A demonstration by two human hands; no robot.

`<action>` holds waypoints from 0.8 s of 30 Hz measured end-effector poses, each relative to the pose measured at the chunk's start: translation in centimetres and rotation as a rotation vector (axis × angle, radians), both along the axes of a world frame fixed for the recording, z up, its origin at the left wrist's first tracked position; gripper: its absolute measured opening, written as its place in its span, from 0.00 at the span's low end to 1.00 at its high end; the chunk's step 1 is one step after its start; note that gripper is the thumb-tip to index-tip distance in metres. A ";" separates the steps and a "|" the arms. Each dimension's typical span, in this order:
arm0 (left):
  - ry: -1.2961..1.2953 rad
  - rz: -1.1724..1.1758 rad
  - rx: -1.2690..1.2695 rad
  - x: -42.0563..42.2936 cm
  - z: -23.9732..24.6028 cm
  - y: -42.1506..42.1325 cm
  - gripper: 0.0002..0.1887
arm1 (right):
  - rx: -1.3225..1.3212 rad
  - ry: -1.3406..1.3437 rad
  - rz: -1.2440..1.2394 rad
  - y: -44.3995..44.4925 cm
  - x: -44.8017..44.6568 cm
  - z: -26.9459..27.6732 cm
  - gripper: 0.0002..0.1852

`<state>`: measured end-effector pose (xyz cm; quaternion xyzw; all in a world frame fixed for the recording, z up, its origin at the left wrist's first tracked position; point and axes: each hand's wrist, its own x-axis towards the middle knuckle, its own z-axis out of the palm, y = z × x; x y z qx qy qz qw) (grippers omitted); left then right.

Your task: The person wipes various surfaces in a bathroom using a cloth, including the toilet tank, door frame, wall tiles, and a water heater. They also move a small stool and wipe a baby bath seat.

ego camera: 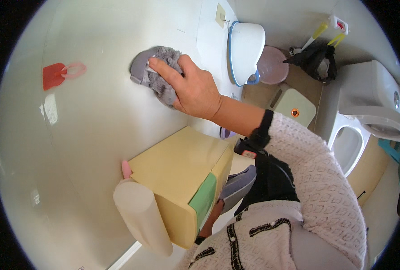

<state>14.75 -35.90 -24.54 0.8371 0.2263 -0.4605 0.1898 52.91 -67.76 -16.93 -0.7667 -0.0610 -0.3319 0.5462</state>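
Against the glossy white wall at upper centre, my right hand [196, 87] grips a grey furry item [166, 81], seemingly a plush slipper with a smooth grey edge. Its fingers are pressed into the fur. Low in the picture, my left hand [215, 214] is partly hidden behind the yellow box. It holds one end of a grey slipper [238, 185], which is tilted in front of my dark trousers. The fingers of that hand are mostly out of sight. A red holder with a pink loop [55, 76] is fixed on the wall to the left.
A yellow box with a green front panel [183, 158] stands against the wall, beside a whitish roll or bag [142, 216]. Farther off are a white basin [249, 50], a pink basin [274, 65], a pale green stool [296, 104], a black bag [316, 62] and a toilet [348, 145].
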 end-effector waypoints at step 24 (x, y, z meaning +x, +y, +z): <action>0.013 0.175 -0.053 2.0 2.6 -3.3 0.12 | 0.286 0.064 -0.204 -4.9 4.7 4.2 0.25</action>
